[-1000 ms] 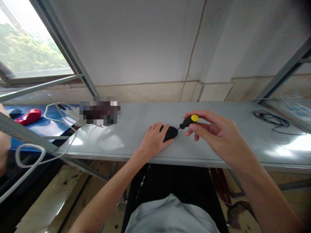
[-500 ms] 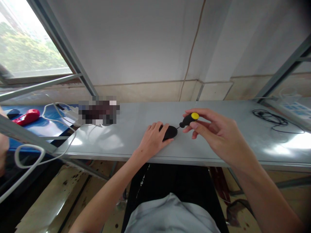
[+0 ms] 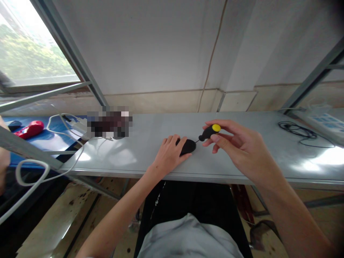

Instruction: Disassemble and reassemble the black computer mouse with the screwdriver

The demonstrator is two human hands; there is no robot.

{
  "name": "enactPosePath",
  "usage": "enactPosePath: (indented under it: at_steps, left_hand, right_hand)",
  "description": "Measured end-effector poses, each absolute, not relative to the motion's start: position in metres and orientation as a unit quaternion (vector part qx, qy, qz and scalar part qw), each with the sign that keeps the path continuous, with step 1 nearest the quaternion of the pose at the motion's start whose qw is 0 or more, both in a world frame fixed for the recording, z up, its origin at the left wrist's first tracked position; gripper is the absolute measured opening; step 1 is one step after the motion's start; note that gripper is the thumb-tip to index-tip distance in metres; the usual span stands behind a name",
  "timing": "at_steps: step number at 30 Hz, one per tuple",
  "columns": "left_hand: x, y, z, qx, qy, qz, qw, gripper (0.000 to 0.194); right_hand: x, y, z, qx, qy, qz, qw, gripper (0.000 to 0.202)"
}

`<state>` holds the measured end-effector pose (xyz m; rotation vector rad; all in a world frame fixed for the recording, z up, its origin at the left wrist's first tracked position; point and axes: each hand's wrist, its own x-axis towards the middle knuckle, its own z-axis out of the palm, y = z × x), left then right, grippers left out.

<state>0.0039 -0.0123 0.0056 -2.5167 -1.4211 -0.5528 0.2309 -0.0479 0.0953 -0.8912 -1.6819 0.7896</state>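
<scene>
On the grey table [image 3: 145, 123] lies a black computer mouse [image 3: 189, 146], partly covered by my left hand [image 3: 170, 152]. The fingers of that hand are wrapped over the mouse's left end, with the thumb along its near side. My right hand [image 3: 239, 147] pinches the handle of a screwdriver [image 3: 206, 134], black with a yellow end cap, between thumb and fingers. The screwdriver is tilted, and its thin shaft reaches down to the mouse's right end. Whether the tip sits inside the mouse is too small to tell.
At the right lie a coiled black cable [image 3: 297, 129] and a pale blue-and-white object [image 3: 326, 122]. White cords [image 3: 72, 168] and a blurred-out patch are to the left. Past the metal post, a red object [image 3: 30, 129] rests on a blue surface. Part of another person shows at the left edge.
</scene>
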Motion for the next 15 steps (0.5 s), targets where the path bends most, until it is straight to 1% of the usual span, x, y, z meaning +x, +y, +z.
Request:
enactPosePath:
  at_steps: [10,12,15]
  left_hand:
    - [0.0039,-0.0119,0.0044,-0.851,-0.476,-0.198,0.104,0.056]
    - [0.0037,-0.0120,0.0044,-0.851,-0.476,-0.197,0.104,0.057]
    - [0.0037,-0.0120,0.0044,-0.850,-0.478,-0.195,0.104,0.059]
  right_hand:
    - [0.2312,-0.0479,0.0950,-0.366,-0.706,0.327,0.511,0.026]
    - [0.2308,-0.0475,0.0952,-0.361,-0.701,0.333,0.516,0.029]
    - [0.2292,-0.0454,0.0938,-0.361,-0.678,0.354,0.533,0.039]
